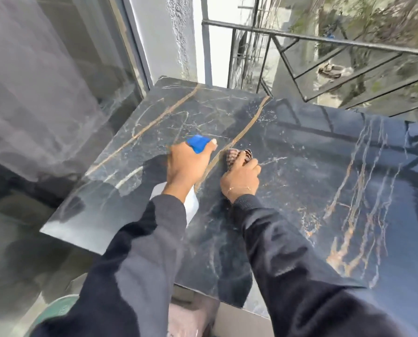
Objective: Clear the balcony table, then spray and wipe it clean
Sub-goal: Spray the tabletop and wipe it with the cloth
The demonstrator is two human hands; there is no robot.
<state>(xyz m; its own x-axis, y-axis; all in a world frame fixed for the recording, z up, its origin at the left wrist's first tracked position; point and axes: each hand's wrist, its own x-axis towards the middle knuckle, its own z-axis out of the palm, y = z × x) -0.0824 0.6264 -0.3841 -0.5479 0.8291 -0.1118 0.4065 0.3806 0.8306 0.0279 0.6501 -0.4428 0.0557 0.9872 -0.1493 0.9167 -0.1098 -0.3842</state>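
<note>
**Both hands working over the marble table**

You are leaning over the dark marble table [300,178], which is standing in the balcony corner beside the black railing [324,40] and the glass door [57,81].

Your left hand [187,166] is gripping a spray bottle [198,143]: the fingers are curling round its neck, the blue head is pointing away from you over the tabletop, and the white body is showing below your wrist, above the dark sleeve [135,251].

Your right hand [242,177] is just beside it, fingers bunching round a patterned brown cloth [238,155] and pressing it down onto the marble next to a long tan vein. A thin bracelet [239,189] is sitting on that wrist.

The tabletop is reflecting the railing along its far right side.
</note>
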